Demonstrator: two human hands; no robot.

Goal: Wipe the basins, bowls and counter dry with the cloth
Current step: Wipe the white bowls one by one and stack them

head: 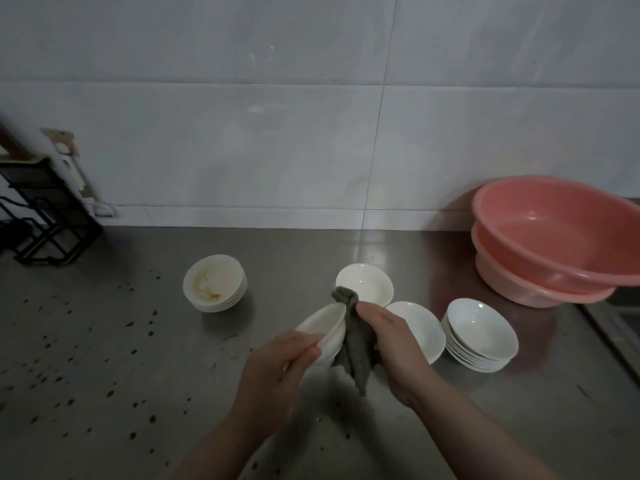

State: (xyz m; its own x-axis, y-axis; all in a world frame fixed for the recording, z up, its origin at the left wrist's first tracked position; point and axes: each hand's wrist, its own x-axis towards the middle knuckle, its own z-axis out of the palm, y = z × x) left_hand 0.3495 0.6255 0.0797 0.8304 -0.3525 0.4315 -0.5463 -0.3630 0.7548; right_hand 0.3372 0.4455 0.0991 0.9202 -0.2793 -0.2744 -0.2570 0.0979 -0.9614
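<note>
Left to right: a white glazed bowl (323, 329) is held tilted on edge above the steel surface (138, 375) by the left hand (277, 368), grip curled round its rim. Just to its right, a limp grey cloth (356, 344) is pressed against the bowl's outside by the right hand (394, 348), fingers wrapped round it. Pink plastic basins (554, 244) are nested far right.

The cloth (353, 344) covers the right side of the tilted bowl (325, 332), and the left hand (277, 372) hides its near rim. The right hand (391, 344) hides the near-left part of the bowl behind it (420, 327). The basins (554, 237) at the worktop's (138, 341) far right corner and the rack (45, 209) at its far left are cut off by the picture's edges. The lower basin shows only as a band beneath the upper.
</note>
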